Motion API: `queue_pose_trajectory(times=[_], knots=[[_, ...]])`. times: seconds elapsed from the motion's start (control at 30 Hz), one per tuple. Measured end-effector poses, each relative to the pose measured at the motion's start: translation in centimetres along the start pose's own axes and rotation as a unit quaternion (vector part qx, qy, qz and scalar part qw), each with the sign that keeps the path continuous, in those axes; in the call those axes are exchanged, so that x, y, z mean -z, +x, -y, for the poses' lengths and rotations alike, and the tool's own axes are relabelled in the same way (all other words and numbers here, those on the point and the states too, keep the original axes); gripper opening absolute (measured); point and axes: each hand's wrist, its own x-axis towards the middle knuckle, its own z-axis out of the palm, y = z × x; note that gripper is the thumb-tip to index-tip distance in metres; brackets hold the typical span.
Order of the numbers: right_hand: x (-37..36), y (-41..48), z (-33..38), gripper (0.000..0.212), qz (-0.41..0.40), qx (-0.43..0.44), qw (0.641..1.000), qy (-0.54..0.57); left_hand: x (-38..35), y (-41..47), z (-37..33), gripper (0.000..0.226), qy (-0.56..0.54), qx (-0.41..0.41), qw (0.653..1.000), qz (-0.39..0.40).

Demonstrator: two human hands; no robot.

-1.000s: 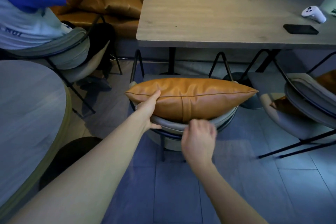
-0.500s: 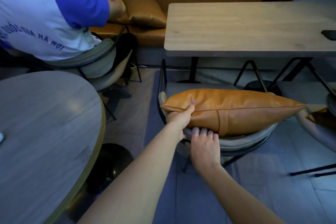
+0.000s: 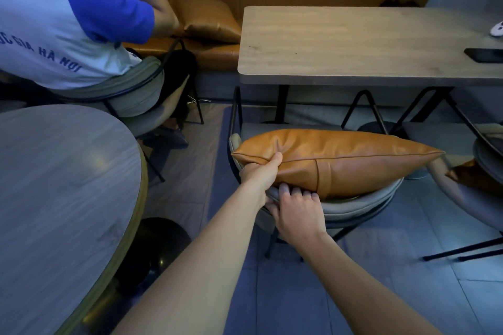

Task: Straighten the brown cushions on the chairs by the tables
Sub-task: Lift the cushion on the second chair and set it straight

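Observation:
A brown leather cushion (image 3: 345,156) lies lengthwise on top of the backrest of a grey chair (image 3: 359,205) pushed in at the rectangular table. My left hand (image 3: 261,173) grips the cushion's left end, thumb on its upper face. My right hand (image 3: 295,208) rests on the backrest rim with its fingertips tucked under the cushion's lower edge. Another brown cushion (image 3: 473,177) shows partly on the chair at the right edge. More brown cushions (image 3: 206,17) sit on the bench behind.
A wooden rectangular table (image 3: 340,43) holds a black phone (image 3: 485,55) and a white controller (image 3: 496,28). A round table (image 3: 54,193) fills the left. A person in a white and blue shirt (image 3: 62,24) sits on a grey chair (image 3: 136,92) at upper left.
My right hand went from a fist below the cushion to fingertips slid under its lower edge. The left hand kept its grip. The view shifted left, then edged back right.

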Motion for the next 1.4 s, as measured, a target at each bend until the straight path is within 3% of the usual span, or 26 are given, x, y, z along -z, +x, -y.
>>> queue_pose_trajectory(times=[0.17,0.63,0.93,1.4], knots=[[0.1,0.1,0.4,0.031,0.021,-0.012,1.0,-0.019,0.5,0.0,0.3,0.091,-0.003,-0.007,1.0,0.006],[1.1,0.1,-0.3,0.022,0.057,0.037,0.996,-0.053,0.2,0.6,1.0,0.083,-0.004,-0.024,1.0,0.008],[1.9,-1.6,-0.4,0.024,0.111,0.01,0.992,-0.058,-0.3,-0.1,2.2,0.081,-0.023,-0.014,0.999,0.022],[2.4,-0.5,-2.2,0.031,0.109,0.035,0.993,-0.031,-2.2,0.6,1.2,0.104,-0.03,-0.027,0.999,0.004]])
